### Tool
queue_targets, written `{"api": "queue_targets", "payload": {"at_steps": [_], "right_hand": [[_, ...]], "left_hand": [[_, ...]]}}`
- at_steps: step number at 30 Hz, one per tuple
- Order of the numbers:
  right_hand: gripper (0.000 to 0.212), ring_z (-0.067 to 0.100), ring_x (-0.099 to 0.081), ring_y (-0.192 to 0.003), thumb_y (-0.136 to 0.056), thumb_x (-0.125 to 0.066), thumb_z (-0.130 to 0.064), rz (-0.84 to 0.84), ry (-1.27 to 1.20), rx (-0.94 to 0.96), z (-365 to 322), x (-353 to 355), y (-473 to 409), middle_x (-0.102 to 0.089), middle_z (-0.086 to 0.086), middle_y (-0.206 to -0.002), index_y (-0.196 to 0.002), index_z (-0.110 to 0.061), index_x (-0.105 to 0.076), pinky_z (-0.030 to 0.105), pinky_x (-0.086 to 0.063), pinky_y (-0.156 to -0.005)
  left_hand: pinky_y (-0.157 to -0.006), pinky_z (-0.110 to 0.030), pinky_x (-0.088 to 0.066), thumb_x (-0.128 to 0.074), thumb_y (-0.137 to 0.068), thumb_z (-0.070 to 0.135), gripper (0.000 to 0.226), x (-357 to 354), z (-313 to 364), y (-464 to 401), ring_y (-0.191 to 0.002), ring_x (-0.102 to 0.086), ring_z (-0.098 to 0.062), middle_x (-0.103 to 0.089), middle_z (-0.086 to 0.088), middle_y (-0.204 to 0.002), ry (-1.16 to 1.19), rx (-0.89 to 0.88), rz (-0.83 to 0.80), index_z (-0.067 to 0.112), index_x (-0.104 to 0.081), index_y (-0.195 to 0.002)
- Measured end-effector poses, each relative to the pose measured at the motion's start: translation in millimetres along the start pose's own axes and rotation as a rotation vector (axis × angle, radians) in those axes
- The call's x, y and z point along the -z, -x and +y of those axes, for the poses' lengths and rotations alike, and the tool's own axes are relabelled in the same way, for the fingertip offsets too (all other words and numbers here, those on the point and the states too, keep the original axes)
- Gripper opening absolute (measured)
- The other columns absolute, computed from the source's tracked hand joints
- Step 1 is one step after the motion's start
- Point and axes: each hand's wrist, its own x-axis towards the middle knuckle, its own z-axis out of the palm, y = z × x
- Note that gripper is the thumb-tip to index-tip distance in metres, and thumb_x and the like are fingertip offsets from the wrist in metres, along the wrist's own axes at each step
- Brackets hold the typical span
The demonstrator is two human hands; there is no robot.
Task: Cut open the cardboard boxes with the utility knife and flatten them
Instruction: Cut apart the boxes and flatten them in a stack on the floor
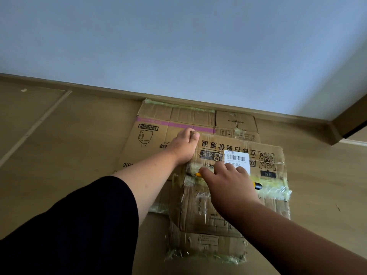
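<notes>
A taped cardboard box (266, 199) with a white barcode label lies on the floor in the head view. My right hand (228, 185) grips a yellow and black utility knife (257, 185), its tip at the taped seam near the box's left edge. My left hand (183, 145) holds the box's far left corner, fingers curled over the edge. Beneath and behind lies a flattened box (151, 143) with a purple stripe and a bottle drawing.
Another flattened carton (236, 122) lies against the baseboard (99, 91) of a pale wall. More crumpled taped cardboard (206, 247) sits nearest me. Wooden floor (59, 126) extends to the left and right.
</notes>
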Motion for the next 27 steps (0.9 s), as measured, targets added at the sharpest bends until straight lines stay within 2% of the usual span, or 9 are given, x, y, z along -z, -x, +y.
{"api": "queue_targets", "payload": {"at_steps": [2,5,7,17,22,27], "right_hand": [[0.057,0.029,-0.051,-0.113,-0.090,-0.051,-0.013,-0.045,0.023,0.000,3,3,0,-0.050,0.008,-0.125,-0.141,-0.029,-0.034,0.042,-0.041,-0.092],[0.058,0.028,-0.051,-0.113,-0.089,-0.052,-0.012,-0.095,0.021,-0.009,10,1,1,-0.050,0.007,-0.126,-0.142,-0.030,-0.034,0.043,-0.042,-0.093],[0.058,0.029,-0.051,-0.113,-0.090,-0.052,-0.012,-0.113,0.012,-0.010,8,-1,2,-0.050,0.007,-0.126,-0.143,-0.029,-0.033,0.044,-0.042,-0.093],[0.057,0.029,-0.050,-0.115,-0.090,-0.054,-0.015,-0.194,0.075,0.091,-5,-28,-4,-0.050,0.008,-0.128,-0.143,-0.025,-0.034,0.044,-0.042,-0.093],[0.063,0.031,-0.051,-0.114,-0.089,-0.058,-0.014,-0.242,0.047,0.123,-8,-51,-4,-0.050,0.010,-0.130,-0.145,-0.024,-0.032,0.045,-0.042,-0.093],[0.061,0.030,-0.053,-0.113,-0.092,-0.053,-0.013,-0.239,-0.012,0.111,-5,-65,-13,-0.051,0.008,-0.129,-0.146,-0.027,-0.030,0.043,-0.044,-0.093]], "left_hand": [[-0.096,-0.029,-0.029,-0.026,-0.105,0.043,0.041,3,-7,0,-0.119,-0.044,-0.021,-0.041,-0.006,-0.144,0.001,0.014,-0.001,0.019,-0.041,-0.134],[-0.104,-0.034,-0.031,-0.026,-0.105,0.044,0.045,6,-15,-2,-0.130,-0.042,-0.028,-0.040,-0.008,-0.147,-0.001,0.048,0.001,0.018,-0.038,-0.140],[-0.105,-0.037,-0.033,-0.027,-0.105,0.045,0.045,4,-20,-2,-0.130,-0.043,-0.030,-0.041,-0.008,-0.145,-0.005,0.059,0.005,0.019,-0.039,-0.139],[-0.109,-0.036,-0.030,-0.026,-0.105,0.041,0.047,-14,-40,10,-0.135,-0.038,-0.028,-0.034,-0.009,-0.150,-0.010,0.106,-0.056,0.015,-0.034,-0.144],[-0.111,-0.044,-0.031,-0.024,-0.104,0.047,0.051,-29,-61,17,-0.139,-0.035,-0.032,-0.031,-0.009,-0.156,-0.048,0.226,-0.124,0.024,-0.024,-0.150],[-0.108,-0.044,-0.034,-0.030,-0.101,0.054,0.056,-39,-70,8,-0.135,-0.040,-0.032,-0.032,-0.007,-0.155,0.042,0.296,-0.147,0.029,-0.022,-0.150]]}}
